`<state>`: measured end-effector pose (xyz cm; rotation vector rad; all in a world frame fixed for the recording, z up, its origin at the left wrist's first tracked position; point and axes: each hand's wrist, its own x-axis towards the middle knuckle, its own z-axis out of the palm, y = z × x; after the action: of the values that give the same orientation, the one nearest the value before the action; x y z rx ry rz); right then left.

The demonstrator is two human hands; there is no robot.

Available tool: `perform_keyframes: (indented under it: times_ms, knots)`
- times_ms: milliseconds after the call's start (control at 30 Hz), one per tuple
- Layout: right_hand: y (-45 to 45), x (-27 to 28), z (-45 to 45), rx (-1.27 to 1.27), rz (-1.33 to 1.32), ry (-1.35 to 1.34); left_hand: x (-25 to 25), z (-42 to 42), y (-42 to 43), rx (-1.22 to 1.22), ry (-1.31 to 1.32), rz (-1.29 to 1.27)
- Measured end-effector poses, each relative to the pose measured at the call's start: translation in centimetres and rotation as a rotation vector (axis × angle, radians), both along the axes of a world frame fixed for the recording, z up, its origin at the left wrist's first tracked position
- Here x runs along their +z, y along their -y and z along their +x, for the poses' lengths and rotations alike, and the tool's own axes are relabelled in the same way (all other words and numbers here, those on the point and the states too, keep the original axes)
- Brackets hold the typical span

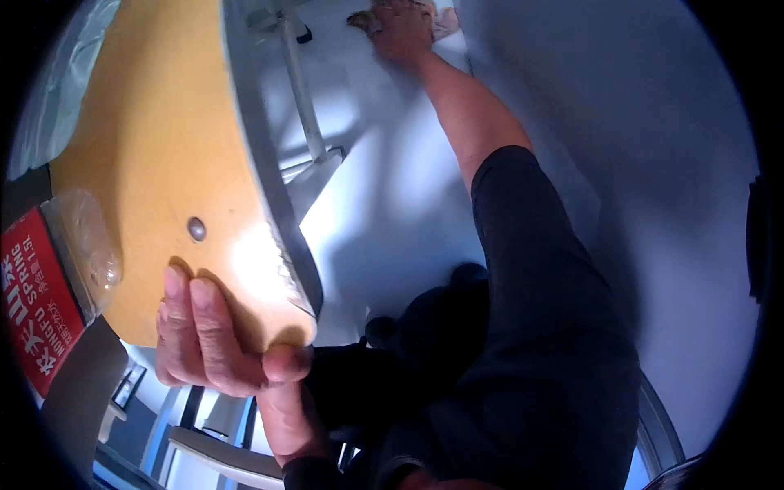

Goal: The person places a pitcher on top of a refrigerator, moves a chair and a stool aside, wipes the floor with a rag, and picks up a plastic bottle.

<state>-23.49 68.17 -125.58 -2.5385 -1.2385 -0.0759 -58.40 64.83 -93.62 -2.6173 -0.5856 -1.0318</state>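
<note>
My left hand (216, 339) grips the lower corner of a yellow wooden board (163, 139), with its fingers on the flat face and the thumb at the edge. A round metal bolt head (197, 229) sits in the board just above the fingertips. At the top of the view my right hand (402, 31) reaches down to the pale floor (392, 196), pressed on a crumpled light brown and white cloth (445, 22) that shows on both sides of the fingers.
At the left is a plastic-wrapped pack with a red label (41, 302). Clear plastic wrap (61, 90) lies above it. A metal leg (302, 90) stands beyond the board. A plain pale wall (670, 188) rises on the right. A curved light bar (224, 461) is at the bottom.
</note>
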Motion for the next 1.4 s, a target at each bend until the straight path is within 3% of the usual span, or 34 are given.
perform_keyframes:
  times_ms: [267,400,433,533,600,700,767,833,1000,1067,1133,1200,1267,1367,1400]
  knots:
    - [0.4,0.8,-9.9,0.435,0.25,0.057,0.9,0.4,-0.5,-0.003,-0.087,-0.017]
    - [3.5,1.7,-11.1,0.558,0.245,-0.068,1.3,0.1,-0.7,-0.033,-0.096,-0.072]
    - [5.2,4.1,-12.3,0.507,0.119,-0.151,1.3,0.1,-0.7,-0.034,-0.103,-0.079]
    - [10.3,2.8,-15.8,0.365,0.098,-0.216,1.7,-0.6,-0.9,-0.016,-0.107,-0.092]
    - [15.9,2.8,-18.6,0.307,0.073,-0.121,2.3,-0.2,0.2,0.029,-0.131,-0.134]
    - [24.3,2.0,-23.0,0.406,-0.045,-0.042,2.4,0.3,0.2,0.039,-0.074,-0.158]
    - [27.3,1.4,-26.7,0.649,-0.544,-0.276,1.9,0.6,0.0,-0.012,0.024,-0.177]
    - [28.7,3.6,-28.9,0.75,-0.805,-0.386,2.3,0.1,0.3,0.006,0.012,-0.182]
    - [28.8,11.0,-33.2,0.408,-0.62,-0.16,2.6,-0.7,0.2,-0.011,0.019,-0.165]
    - [29.3,9.6,-31.1,0.382,-0.58,-0.117,2.5,-0.4,0.0,-0.054,0.045,-0.295]
    - [28.8,4.1,-22.9,0.868,-0.135,-0.371,3.1,-0.4,0.5,-0.117,0.073,-0.384]
    - [24.6,7.8,-20.8,0.476,-0.18,-0.251,2.5,-0.3,0.1,-0.168,0.197,-0.297]
    - [23.0,8.5,-20.9,0.517,-0.282,-0.2,3.1,-0.6,0.4,-0.172,0.23,-0.313]
    - [22.7,6.9,-25.3,0.826,-0.423,0.105,2.5,-2.9,-0.6,-0.189,0.292,-0.351]
    - [23.4,8.3,-27.3,0.761,-0.53,-0.187,3.2,-3.5,-0.4,-0.175,0.309,-0.369]
